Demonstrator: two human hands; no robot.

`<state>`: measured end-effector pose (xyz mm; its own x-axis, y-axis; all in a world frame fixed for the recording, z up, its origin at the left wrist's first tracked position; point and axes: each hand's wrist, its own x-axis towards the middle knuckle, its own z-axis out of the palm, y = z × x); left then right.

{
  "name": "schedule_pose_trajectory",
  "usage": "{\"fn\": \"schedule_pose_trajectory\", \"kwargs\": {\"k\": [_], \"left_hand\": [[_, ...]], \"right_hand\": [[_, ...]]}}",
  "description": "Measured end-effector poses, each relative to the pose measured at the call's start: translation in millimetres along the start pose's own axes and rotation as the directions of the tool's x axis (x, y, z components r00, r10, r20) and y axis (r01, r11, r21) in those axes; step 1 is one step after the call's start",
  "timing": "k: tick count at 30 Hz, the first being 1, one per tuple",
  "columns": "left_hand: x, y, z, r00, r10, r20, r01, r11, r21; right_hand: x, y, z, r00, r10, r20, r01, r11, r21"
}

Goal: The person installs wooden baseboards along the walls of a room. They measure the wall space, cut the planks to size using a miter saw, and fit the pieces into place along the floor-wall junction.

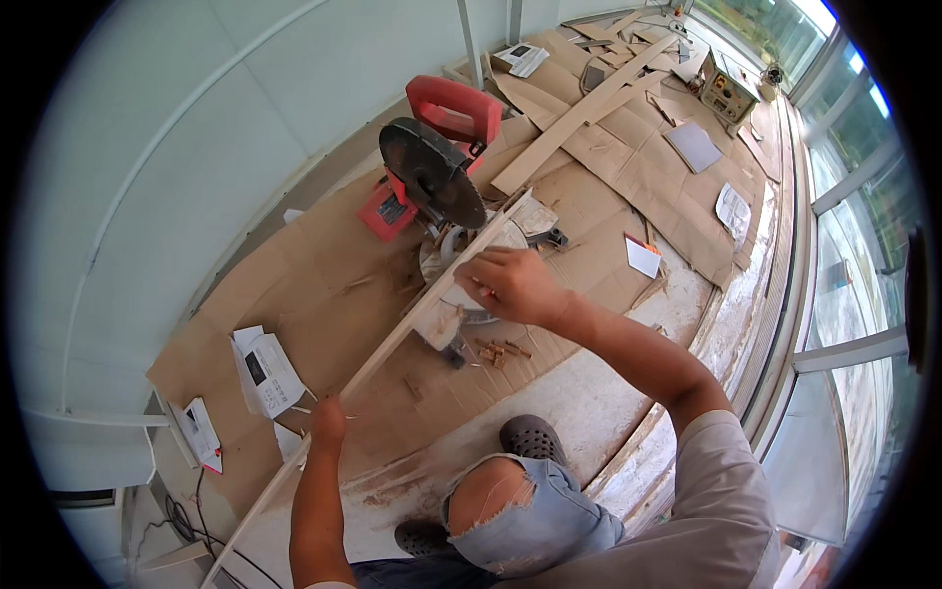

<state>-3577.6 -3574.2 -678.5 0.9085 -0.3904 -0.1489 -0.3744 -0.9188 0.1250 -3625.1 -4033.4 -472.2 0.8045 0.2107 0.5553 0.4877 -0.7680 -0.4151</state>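
Note:
A long, thin wooden strip (391, 344) runs from the lower left up to the red miter saw (453, 110), lying across the saw's base. The dark round blade (432, 175) is raised above the strip. My left hand (328, 420) is closed around the strip near its lower part. My right hand (512, 287) is over the saw base beside the strip, its fingers curled in a pinch. A small reddish bit shows at those fingers, but I cannot make out what it is.
Cardboard (324, 285) covers much of the floor. Short wood offcuts (500, 351) lie beside the saw. Longer boards (579, 113) stretch away behind it, towards a box-shaped machine (729, 90). Cables (186, 525) lie at lower left. A wall (177, 137) stands left, windows right.

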Motion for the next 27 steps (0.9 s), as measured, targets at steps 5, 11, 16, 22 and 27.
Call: {"fn": "schedule_pose_trajectory", "kwargs": {"k": [5, 11, 16, 22, 27], "left_hand": [[31, 55, -6, 0.998, -0.063, 0.017, 0.063, 0.997, 0.035], [105, 184, -16, 0.995, -0.048, -0.090, 0.046, 0.999, -0.027], [147, 226, -7, 0.987, 0.029, -0.158, -0.051, 0.989, -0.136], [162, 246, -5, 0.962, 0.064, -0.266, -0.090, 0.992, -0.085], [152, 235, -8, 0.959, 0.033, -0.282, -0.069, 0.990, -0.120]], "right_hand": [[127, 69, -70, 0.971, 0.032, -0.235, -0.113, 0.933, -0.342], [242, 126, -41, 0.947, 0.311, 0.084, -0.222, 0.819, -0.529], [263, 151, -27, 0.940, 0.334, 0.071, -0.297, 0.902, -0.315], [286, 216, -9, 0.888, 0.395, 0.236, -0.303, 0.888, -0.346], [292, 202, 8, 0.881, 0.334, 0.335, -0.308, 0.942, -0.130]]}}
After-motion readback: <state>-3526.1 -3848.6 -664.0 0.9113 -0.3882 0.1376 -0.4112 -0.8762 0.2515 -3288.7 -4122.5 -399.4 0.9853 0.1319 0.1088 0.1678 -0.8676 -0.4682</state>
